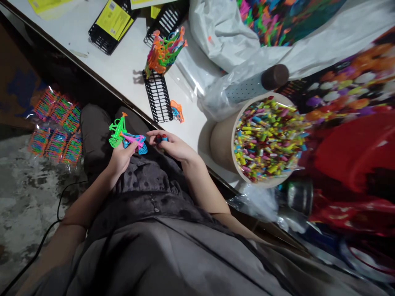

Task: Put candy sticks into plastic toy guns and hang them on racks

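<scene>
Above my lap, my left hand is closed round several small plastic toys, among them a green one with a mesh end and a pink one. Blue parts show beside them. Just to the right, my right hand has its fingers curled round small blue and dark red pieces; their exact kind is hard to make out. On the table edge ahead lies a black slotted rack, with a bunch of colourful toys at its far end. An orange and blue toy gun lies beside the rack.
To the right stands a beige bucket of small colourful pieces. Behind it lies a bottle with a brown cap near white sacking. Black racks with yellow cards lie at the back left. Bagged toys sit low at left.
</scene>
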Demonstrator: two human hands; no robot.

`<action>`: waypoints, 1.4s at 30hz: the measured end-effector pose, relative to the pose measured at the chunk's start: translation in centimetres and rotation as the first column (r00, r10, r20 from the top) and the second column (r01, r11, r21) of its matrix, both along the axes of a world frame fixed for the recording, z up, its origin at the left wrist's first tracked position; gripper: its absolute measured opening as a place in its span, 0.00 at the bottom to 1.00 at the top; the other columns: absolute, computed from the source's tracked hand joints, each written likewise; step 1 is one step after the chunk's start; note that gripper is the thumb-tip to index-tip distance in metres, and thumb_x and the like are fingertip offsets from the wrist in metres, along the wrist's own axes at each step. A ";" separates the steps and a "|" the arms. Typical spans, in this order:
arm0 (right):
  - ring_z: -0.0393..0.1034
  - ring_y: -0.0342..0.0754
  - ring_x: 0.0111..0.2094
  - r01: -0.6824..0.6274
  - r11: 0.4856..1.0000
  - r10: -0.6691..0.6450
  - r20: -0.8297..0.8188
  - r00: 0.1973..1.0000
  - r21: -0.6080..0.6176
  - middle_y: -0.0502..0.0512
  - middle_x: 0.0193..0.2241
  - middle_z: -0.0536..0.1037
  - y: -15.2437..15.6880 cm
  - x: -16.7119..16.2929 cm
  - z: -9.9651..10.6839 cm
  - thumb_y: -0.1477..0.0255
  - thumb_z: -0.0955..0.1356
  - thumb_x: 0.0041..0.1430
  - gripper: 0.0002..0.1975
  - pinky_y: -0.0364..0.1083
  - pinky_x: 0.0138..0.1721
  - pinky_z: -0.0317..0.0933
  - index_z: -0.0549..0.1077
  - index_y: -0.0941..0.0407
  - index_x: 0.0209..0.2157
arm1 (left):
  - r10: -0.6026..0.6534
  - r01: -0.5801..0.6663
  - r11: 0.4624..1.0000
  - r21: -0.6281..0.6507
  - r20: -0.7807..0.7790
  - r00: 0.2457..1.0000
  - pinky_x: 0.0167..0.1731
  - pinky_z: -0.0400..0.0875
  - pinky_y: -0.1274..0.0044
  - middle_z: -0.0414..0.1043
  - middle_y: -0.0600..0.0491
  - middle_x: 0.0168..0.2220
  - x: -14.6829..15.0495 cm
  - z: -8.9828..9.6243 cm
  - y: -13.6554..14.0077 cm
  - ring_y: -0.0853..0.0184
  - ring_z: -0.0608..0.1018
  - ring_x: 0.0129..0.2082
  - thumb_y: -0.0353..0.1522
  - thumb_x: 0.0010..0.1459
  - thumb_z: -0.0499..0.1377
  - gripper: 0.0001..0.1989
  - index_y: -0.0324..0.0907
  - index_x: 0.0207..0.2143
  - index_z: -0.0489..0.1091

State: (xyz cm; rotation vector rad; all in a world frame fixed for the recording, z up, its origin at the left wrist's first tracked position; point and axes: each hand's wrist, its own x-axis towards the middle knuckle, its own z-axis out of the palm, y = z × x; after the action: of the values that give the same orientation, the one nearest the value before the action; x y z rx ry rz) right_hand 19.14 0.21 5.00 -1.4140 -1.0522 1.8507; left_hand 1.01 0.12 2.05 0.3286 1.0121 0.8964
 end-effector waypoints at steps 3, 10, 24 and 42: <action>0.68 0.44 0.40 -0.056 0.996 0.058 -0.027 0.998 0.073 0.55 0.41 0.74 -0.2 0.0 0.2 0.70 0.67 0.50 0.27 0.44 0.43 0.64 0.64 0.58 0.53 | 0.016 -0.016 1.000 -0.021 0.003 1.000 0.30 0.66 0.81 0.70 0.55 0.29 -0.2 0.2 0.1 0.74 0.73 0.28 0.30 0.41 0.70 0.21 0.38 0.35 0.64; 0.69 0.42 0.29 -0.034 0.996 0.035 -0.010 0.999 0.087 0.53 0.38 0.74 -0.3 -0.5 0.6 0.59 0.72 0.51 0.23 0.42 0.29 0.64 0.62 0.54 0.43 | -0.014 0.014 0.998 -0.068 -0.004 1.000 0.32 0.71 0.77 0.72 0.53 0.35 -0.5 0.5 -0.2 0.68 0.76 0.34 0.36 0.38 0.71 0.28 0.39 0.39 0.62; 0.70 0.46 0.36 0.113 0.975 -0.155 0.222 0.963 0.191 0.55 0.35 0.77 -0.3 -1.7 0.2 0.60 0.75 0.43 0.19 0.46 0.40 0.64 0.71 0.58 0.32 | -0.031 0.029 0.999 -0.043 -0.047 0.998 0.31 0.73 0.78 0.69 0.53 0.38 -1.0 0.2 -0.8 0.68 0.76 0.36 0.35 0.41 0.70 0.28 0.41 0.43 0.61; 0.71 0.47 0.34 -0.112 0.934 -0.068 0.477 0.876 0.340 0.57 0.37 0.78 -2.3 -1.6 -0.2 0.64 0.69 0.54 0.13 0.44 0.35 0.63 0.73 0.59 0.35 | -0.024 0.022 1.000 -0.019 -0.136 0.990 0.30 0.76 0.76 0.74 0.50 0.34 -0.7 -1.3 -2.0 0.65 0.78 0.32 0.41 0.37 0.72 0.28 0.38 0.37 0.66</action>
State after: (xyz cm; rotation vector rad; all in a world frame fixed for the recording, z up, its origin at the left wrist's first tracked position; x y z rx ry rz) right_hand 17.52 -2.09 4.84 -1.6729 -1.5632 1.2427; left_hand 0.29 -1.85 0.74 0.3907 1.1393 0.8526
